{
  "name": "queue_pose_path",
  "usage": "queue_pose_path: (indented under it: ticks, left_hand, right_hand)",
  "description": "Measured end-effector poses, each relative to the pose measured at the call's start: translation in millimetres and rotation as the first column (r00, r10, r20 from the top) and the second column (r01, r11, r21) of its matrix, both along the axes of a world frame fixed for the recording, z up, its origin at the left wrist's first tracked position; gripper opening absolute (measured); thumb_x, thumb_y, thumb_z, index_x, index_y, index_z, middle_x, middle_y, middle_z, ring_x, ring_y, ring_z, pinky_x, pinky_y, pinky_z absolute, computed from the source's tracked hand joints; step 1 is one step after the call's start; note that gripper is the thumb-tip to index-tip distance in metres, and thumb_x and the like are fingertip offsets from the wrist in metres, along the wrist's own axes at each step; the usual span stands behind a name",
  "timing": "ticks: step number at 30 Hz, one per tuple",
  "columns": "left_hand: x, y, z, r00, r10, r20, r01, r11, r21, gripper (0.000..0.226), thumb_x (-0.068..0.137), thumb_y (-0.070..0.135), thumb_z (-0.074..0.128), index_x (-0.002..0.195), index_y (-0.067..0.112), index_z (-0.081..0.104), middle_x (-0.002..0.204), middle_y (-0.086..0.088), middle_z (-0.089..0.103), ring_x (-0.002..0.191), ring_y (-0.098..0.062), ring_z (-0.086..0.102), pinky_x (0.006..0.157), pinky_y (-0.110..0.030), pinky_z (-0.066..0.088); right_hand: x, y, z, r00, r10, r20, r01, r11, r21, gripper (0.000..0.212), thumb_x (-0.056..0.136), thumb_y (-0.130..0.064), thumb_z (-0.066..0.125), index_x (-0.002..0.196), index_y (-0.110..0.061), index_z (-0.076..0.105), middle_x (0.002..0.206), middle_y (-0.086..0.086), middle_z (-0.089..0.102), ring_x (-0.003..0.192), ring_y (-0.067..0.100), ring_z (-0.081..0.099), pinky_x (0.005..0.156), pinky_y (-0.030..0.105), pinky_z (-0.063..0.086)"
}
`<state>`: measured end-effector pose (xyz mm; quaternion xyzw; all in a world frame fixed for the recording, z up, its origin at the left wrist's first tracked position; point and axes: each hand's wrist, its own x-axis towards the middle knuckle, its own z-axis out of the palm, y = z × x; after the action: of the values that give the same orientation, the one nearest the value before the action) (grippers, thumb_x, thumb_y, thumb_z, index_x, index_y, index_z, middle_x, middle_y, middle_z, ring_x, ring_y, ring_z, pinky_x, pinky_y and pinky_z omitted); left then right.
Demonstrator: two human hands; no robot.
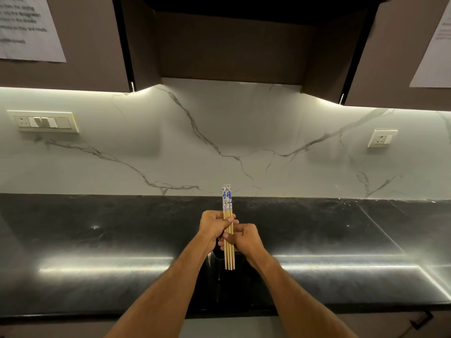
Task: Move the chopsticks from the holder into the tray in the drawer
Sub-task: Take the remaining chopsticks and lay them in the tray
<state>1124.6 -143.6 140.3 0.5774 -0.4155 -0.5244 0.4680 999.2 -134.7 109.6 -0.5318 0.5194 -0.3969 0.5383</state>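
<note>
A bundle of several wooden chopsticks (229,257) with blue-and-white patterned tops stands upright above the black counter. Both hands grip it at mid-length: my left hand (213,225) is closed around the upper part and my right hand (244,237) around the part just below. A dark holder (214,261) is faintly visible on the counter right under the bundle's lower ends, mostly hidden by my forearms. The drawer and its tray are out of view.
The black stone counter (97,252) runs the full width, with a white marble backsplash (244,132) behind it. Dark wall cabinets (231,45) hang overhead. Wall sockets sit at left (44,121) and right (382,138). A drawer handle (422,319) shows at lower right.
</note>
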Motion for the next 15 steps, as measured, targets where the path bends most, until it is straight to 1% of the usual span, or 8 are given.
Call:
queue_pose_path:
  ticks: [2,4,6,8,10,12,14,15]
  left_hand:
    - [-0.2,1.4,-1.6,0.998,0.045,0.046,-0.044,0.999,-0.007,0.01,0.092,0.004,0.069,0.099,0.002,0.075,0.084,-0.012,0.079,0.064,-0.021,0.072,0.055,-0.035,0.058]
    - [3.9,2.2,-3.8,0.97,0.094,0.224,-0.081,0.994,-0.069,0.007,0.089,0.004,0.072,0.094,0.006,0.078,0.079,-0.008,0.078,0.074,-0.02,0.077,0.072,-0.042,0.064]
    - [10.8,4.1,-5.2,0.902,0.089,0.423,-0.038,0.991,-0.128,0.004,0.087,0.009,0.076,0.09,0.009,0.079,0.075,-0.002,0.077,0.071,-0.011,0.076,0.072,-0.032,0.064]
    - [18.2,7.7,-5.2,0.81,0.027,0.586,0.057,0.99,-0.125,0.004,0.087,0.014,0.076,0.09,0.011,0.077,0.076,0.0,0.075,0.068,-0.009,0.074,0.062,-0.022,0.06]
    - [23.1,13.0,-5.0,0.627,-0.023,0.779,0.16,0.982,-0.1,0.005,0.091,0.012,0.07,0.09,0.01,0.075,0.08,-0.004,0.073,0.069,-0.015,0.072,0.06,-0.027,0.06]
    - [22.7,19.5,-6.5,0.423,-0.039,0.905,0.25,0.965,-0.075,0.008,0.093,0.007,0.061,0.093,0.007,0.069,0.089,-0.01,0.07,0.078,-0.025,0.07,0.068,-0.037,0.06]
    - [18.5,26.3,-7.0,0.281,-0.046,0.959,0.328,0.943,-0.051,0.01,0.092,0.003,0.059,0.098,0.009,0.065,0.098,-0.011,0.068,0.088,-0.029,0.068,0.075,-0.038,0.056]
    - [15.1,28.7,-5.8,0.228,-0.057,0.972,0.365,0.93,-0.031,0.012,0.091,0.003,0.061,0.099,0.011,0.065,0.1,-0.01,0.069,0.091,-0.029,0.068,0.076,-0.037,0.053]
  right_hand:
    - [-1.0,0.9,0.5,0.994,0.046,-0.104,-0.048,0.999,-0.014,0.009,0.09,-0.004,0.072,0.098,-0.003,0.075,0.09,0.011,0.079,0.085,0.022,0.078,0.084,0.046,0.063]
    - [-2.7,3.4,3.9,0.953,0.063,-0.295,-0.076,0.997,-0.031,0.028,0.084,-0.01,0.081,0.11,-0.005,0.072,0.099,0.007,0.077,0.092,0.02,0.076,0.089,0.044,0.061]
    - [-7.1,6.1,6.3,0.852,-0.137,-0.505,0.035,0.978,-0.206,0.055,0.081,-0.014,0.083,0.131,-0.007,0.062,0.119,0.007,0.071,0.109,0.02,0.069,0.098,0.04,0.056]
    - [-15.0,11.8,11.9,0.764,-0.45,-0.463,0.135,0.812,-0.568,0.058,0.087,-0.008,0.075,0.141,-0.006,0.053,0.133,0.01,0.063,0.123,0.023,0.06,0.108,0.038,0.049]
    - [-21.6,14.0,20.7,0.728,-0.556,-0.401,-0.014,0.572,-0.82,0.054,0.089,0.0,0.068,0.14,-0.005,0.052,0.134,0.01,0.06,0.126,0.022,0.056,0.112,0.032,0.044]
    - [-21.5,13.6,29.2,0.616,-0.517,-0.594,-0.371,0.475,-0.798,0.06,0.086,0.001,0.069,0.142,-0.006,0.048,0.135,0.009,0.059,0.127,0.022,0.054,0.114,0.034,0.041]
    - [-13.1,16.3,32.5,0.353,-0.449,-0.821,-0.641,0.523,-0.562,0.06,0.083,-0.002,0.074,0.139,-0.006,0.052,0.133,0.01,0.061,0.123,0.025,0.058,0.112,0.041,0.043]
    - [-8.2,19.3,32.9,0.199,-0.411,-0.889,-0.701,0.574,-0.423,0.049,0.084,-0.007,0.074,0.131,-0.008,0.059,0.126,0.009,0.066,0.115,0.025,0.063,0.107,0.042,0.048]
